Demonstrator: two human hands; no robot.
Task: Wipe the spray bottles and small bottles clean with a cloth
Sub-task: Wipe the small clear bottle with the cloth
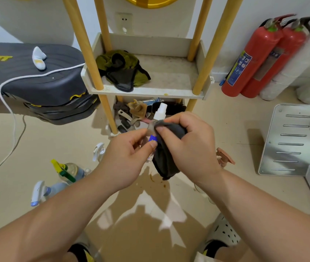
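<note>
- Now the fingers (151, 145) of my left hand (124, 154) pinch the small bottle (159, 114) low on its body, at the blue label.
- My right hand (190, 148) clutches the cloth (164, 161), its thumb pressing it onto the bottle's shoulder from the right.
- Its long axis runs up and away from me, and the white spray top is clear above both hands.
- I judge the next wipe should follow that axis.
- Other spray bottles (65, 170) are on the floor (37, 140), well apart to my left.
</note>
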